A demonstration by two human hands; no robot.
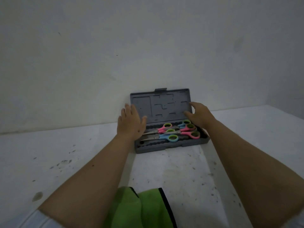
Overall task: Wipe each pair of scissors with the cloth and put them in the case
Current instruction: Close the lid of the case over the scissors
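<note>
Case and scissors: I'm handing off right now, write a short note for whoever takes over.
Left hand: open, at the left edge of the raised lid, holding nothing.
Right hand: fingers loosely bent at the lid's right edge, holding nothing.
Grey case stands open against the wall; several pairs of scissors lie in its tray.
Green cloth lies near the table's front edge.
No scissors visible outside the case. Probably left: shut the lid.
</note>
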